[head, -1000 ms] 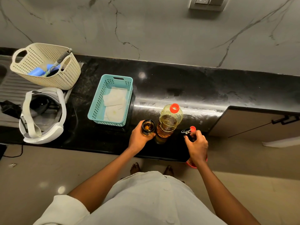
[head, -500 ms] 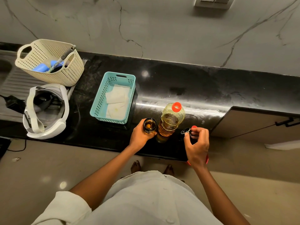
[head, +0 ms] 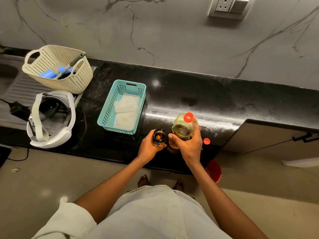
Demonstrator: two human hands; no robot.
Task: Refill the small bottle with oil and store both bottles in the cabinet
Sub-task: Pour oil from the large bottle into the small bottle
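head view looks down on a black stone countertop [head: 207, 94] running along a grey marble wall [head: 172, 40], with a pale cabinet door [head: 269, 138] standing open below the counter's right end. at far left a cream perforated basket [head: 81, 83] holds blue items and a grey-handled tool, and just in front of it lies a white headset [head: 51, 140]. near the middle sits a teal basket [head: 107, 107] with pale folded cloths in it.

near the front edge of the counter, the large oil bottle [head: 183, 128] stands upright, clear plastic with golden oil and its red cap [head: 188, 117] screwed on. the right hand [head: 188, 147] is wrapped around the bottle's body, fingers on the far side and thumb on the near-left side, grasping it. the left hand [head: 149, 147] is curled around the small bottle [head: 159, 137], which stands on the counter touching or just beside the large one's left side; its mouth is uncovered and a little amber liquid shows inside. a loose red lid [head: 206, 141] lies on the counter just right of the right hand. a red bucket [head: 214, 170] sits on the floor below the counter edge.
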